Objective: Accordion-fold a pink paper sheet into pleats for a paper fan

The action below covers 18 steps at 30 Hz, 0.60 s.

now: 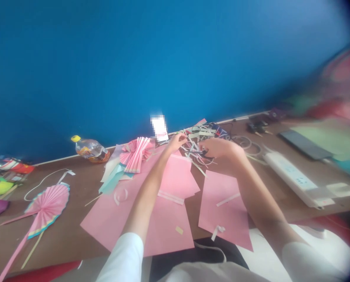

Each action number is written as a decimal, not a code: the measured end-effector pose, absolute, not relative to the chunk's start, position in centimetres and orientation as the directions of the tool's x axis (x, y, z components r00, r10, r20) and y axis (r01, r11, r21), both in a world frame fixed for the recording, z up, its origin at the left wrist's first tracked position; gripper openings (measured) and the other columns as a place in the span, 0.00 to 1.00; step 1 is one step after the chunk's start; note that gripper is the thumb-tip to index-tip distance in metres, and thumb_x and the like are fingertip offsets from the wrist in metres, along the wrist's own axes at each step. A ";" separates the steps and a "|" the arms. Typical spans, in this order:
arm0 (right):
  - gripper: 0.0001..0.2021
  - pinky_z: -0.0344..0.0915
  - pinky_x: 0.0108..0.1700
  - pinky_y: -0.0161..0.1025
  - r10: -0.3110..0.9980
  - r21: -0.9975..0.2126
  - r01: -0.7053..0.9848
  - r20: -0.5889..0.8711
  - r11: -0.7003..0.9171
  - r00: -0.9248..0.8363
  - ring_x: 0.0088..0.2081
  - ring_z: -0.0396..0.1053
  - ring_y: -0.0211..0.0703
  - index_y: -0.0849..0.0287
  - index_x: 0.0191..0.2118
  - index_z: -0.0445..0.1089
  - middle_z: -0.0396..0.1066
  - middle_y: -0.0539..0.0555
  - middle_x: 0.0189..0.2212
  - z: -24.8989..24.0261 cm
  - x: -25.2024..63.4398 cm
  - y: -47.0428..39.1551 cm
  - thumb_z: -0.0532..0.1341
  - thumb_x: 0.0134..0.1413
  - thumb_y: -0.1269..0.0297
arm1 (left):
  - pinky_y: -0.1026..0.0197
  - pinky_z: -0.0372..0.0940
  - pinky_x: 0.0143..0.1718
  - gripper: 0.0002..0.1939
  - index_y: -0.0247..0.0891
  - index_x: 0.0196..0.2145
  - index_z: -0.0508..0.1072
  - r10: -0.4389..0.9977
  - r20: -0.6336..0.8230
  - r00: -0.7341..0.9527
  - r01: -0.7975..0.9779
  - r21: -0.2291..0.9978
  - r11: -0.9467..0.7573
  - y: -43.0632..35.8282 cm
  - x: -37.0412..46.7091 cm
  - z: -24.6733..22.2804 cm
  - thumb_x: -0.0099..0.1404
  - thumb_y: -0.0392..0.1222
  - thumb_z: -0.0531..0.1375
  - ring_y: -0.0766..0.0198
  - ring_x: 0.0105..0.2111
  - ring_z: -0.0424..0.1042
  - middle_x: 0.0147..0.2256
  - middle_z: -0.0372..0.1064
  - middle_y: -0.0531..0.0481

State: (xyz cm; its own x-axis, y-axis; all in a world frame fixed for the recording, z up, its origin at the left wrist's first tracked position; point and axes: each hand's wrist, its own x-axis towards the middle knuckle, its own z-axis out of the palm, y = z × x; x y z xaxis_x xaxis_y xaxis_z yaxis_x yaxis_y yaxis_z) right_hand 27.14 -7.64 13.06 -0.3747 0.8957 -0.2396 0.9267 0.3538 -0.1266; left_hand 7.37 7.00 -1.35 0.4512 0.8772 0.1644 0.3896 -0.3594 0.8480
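Both hands over or beside the tangle of paper strips (pixel 205 133). Left hand (pixel 178 141): fingers bent at the near-left edge, cannot tell whether pinching a strip. Right hand (pixel 217 149): fingers curled against a small dark item (pixel 205 150), too blurred to identify; cannot tell if gripped. Could drag neighbouring scraps along, if pulling at one interlaced strip; could crease the large pink sheet (pixel 169 231) beneath the left forearm, if leaning. Materials: thin, pale, curling strips; smooth, flat, sharp-cornered sheet; left of left hand, pink pleated paper (pixel 138 154), ridged and flared at the ends
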 end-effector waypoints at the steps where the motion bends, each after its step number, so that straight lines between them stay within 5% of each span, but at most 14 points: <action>1: 0.11 0.54 0.29 0.37 0.895 -0.127 0.928 -0.249 0.349 -0.371 0.32 0.69 0.45 0.55 0.42 0.72 0.74 0.58 0.33 13.1 27.1 -7.6 0.59 0.53 0.61 | 0.62 0.64 0.39 0.10 0.36 0.39 0.68 0.880 0.168 0.445 0.400 0.841 -0.363 7.0 7.4 -1.4 0.64 0.44 0.60 0.64 0.34 0.71 0.36 0.73 0.47; 5: 0.11 0.54 0.29 0.35 0.884 -0.133 0.928 -0.283 0.348 -0.371 0.33 0.69 0.44 0.56 0.42 0.71 0.74 0.58 0.36 13.3 27.0 -7.2 0.59 0.52 0.61 | 0.62 0.64 0.35 0.10 0.37 0.45 0.67 0.901 0.156 0.404 0.448 0.825 -0.344 6.9 7.3 -1.7 0.68 0.42 0.54 0.63 0.31 0.72 0.32 0.73 0.49; 11: 0.10 0.53 0.30 0.35 0.881 -0.154 0.926 -0.286 0.345 -0.376 0.33 0.68 0.43 0.57 0.41 0.70 0.73 0.57 0.34 13.4 27.0 -7.0 0.60 0.52 0.63 | 0.59 0.66 0.43 0.18 0.39 0.50 0.70 0.889 0.177 0.423 0.478 0.790 -0.385 6.7 7.6 -1.8 0.63 0.30 0.56 0.60 0.40 0.75 0.41 0.77 0.46; 18: 0.11 0.55 0.31 0.35 0.874 -0.169 0.928 -0.315 0.333 -0.371 0.33 0.69 0.44 0.56 0.42 0.70 0.74 0.57 0.34 12.7 27.2 -6.3 0.61 0.50 0.64 | 0.60 0.66 0.34 0.10 0.37 0.43 0.72 0.930 0.161 0.329 0.473 0.824 -0.310 6.7 7.7 -1.8 0.68 0.42 0.55 0.63 0.26 0.72 0.29 0.75 0.48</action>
